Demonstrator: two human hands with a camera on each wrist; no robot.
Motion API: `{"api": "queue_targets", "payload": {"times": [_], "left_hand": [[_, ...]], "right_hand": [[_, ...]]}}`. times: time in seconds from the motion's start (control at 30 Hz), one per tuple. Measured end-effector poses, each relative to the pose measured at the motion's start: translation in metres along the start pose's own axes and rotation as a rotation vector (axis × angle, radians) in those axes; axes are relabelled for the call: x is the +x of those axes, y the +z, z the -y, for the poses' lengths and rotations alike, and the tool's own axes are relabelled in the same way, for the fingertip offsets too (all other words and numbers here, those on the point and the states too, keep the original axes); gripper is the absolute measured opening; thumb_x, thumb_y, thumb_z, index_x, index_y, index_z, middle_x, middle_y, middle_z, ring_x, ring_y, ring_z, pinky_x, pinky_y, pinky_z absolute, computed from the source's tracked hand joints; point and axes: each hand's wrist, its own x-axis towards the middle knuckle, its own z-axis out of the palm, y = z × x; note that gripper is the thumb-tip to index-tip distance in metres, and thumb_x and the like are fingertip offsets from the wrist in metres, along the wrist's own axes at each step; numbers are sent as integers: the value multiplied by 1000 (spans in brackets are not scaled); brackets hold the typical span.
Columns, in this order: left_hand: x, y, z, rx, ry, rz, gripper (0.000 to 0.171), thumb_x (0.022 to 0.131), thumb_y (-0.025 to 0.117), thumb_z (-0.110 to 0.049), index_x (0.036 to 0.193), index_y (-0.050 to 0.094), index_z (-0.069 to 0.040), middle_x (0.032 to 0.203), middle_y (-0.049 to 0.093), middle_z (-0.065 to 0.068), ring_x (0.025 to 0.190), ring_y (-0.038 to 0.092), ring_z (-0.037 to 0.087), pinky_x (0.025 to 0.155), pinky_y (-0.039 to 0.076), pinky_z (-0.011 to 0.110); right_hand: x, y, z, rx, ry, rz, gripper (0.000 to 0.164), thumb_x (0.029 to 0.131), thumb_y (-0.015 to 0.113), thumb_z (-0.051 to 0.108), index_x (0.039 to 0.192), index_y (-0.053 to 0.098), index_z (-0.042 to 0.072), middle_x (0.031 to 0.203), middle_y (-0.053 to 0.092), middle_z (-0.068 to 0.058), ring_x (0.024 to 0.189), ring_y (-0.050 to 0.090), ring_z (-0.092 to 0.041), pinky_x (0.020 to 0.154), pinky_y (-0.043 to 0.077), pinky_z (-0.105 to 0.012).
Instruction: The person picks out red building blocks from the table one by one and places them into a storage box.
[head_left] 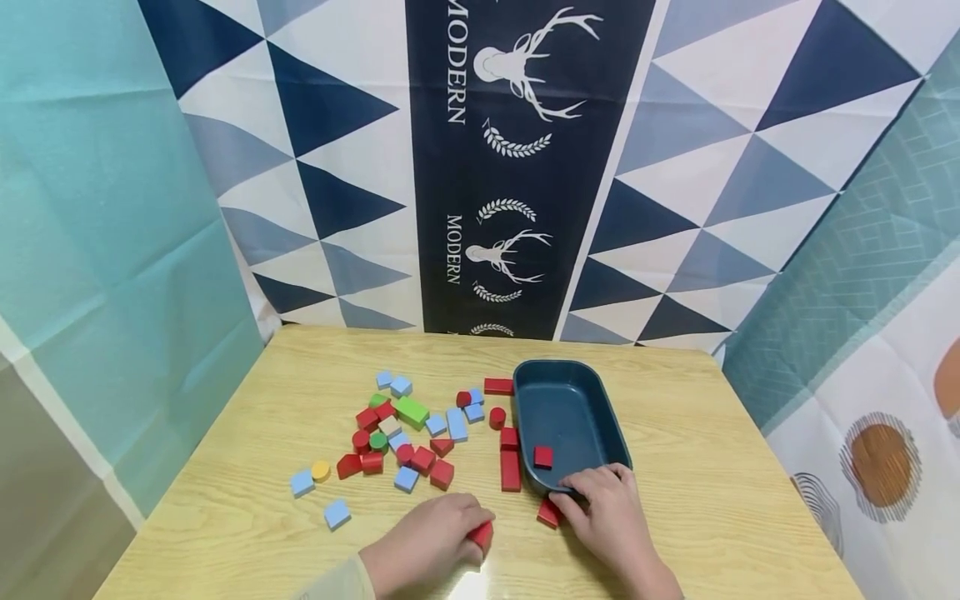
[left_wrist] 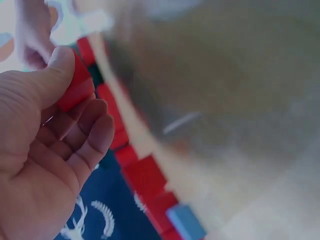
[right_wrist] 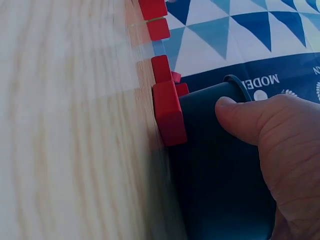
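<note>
My left hand (head_left: 427,533) pinches a red block (head_left: 482,537) just over the front of the table. In the left wrist view the thumb presses on this red block (left_wrist: 79,87) and the other fingers curl below it. My right hand (head_left: 617,518) grips the near rim of a dark blue plastic bin (head_left: 570,408). From the right wrist the thumb shows on the outer wall of the bin (right_wrist: 215,160); the other fingers are mostly hidden. One red cube (head_left: 543,457) lies inside. Another red block (head_left: 548,513) sits on the table against the bin's near end, by the right thumb.
Left of the bin, long red blocks (head_left: 511,472) stand close to its side. Farther left spread several red, blue and green blocks, among them a green block (head_left: 412,412), a blue block (head_left: 337,514) and a yellow cylinder (head_left: 321,471). Patterned cloth (head_left: 345,208) hangs behind the wooden table (head_left: 697,467).
</note>
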Motion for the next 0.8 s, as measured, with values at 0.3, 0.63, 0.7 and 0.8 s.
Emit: {"api": "queue_targets", "payload": {"times": [0.3, 0.63, 0.7, 0.8], "left_hand": [[25, -35, 7, 36, -82, -185, 48, 93, 68, -37, 136, 58, -19, 128, 61, -4, 116, 52, 11, 95, 50, 38], [102, -47, 1, -41, -190, -246, 51, 90, 68, -46, 133, 57, -22, 124, 60, -4, 107, 51, 13, 87, 53, 37], [114, -45, 2, -30, -202, -254, 50, 89, 69, -46, 132, 58, -22, 121, 61, -4, 104, 50, 13, 84, 54, 35], [131, -41, 5, 0, -220, -267, 49, 89, 70, -47, 129, 60, -22, 116, 62, -4, 98, 49, 13, 78, 54, 32]], "right_hand": [[0, -2, -3, -13, 24, 37, 18, 72, 86, 28, 81, 73, 19, 79, 69, 7, 79, 60, -11, 85, 37, -47], [-1, 1, -4, 1, 2, 27, 18, 72, 86, 29, 79, 72, 21, 78, 69, 9, 78, 60, -9, 83, 38, -47], [-2, 2, -4, 3, 6, 25, 18, 72, 86, 30, 79, 72, 21, 78, 68, 10, 77, 60, -8, 82, 39, -46], [-3, 2, -5, 1, 9, 23, 18, 71, 86, 30, 78, 72, 22, 78, 68, 10, 77, 60, -8, 82, 39, -45]]}}
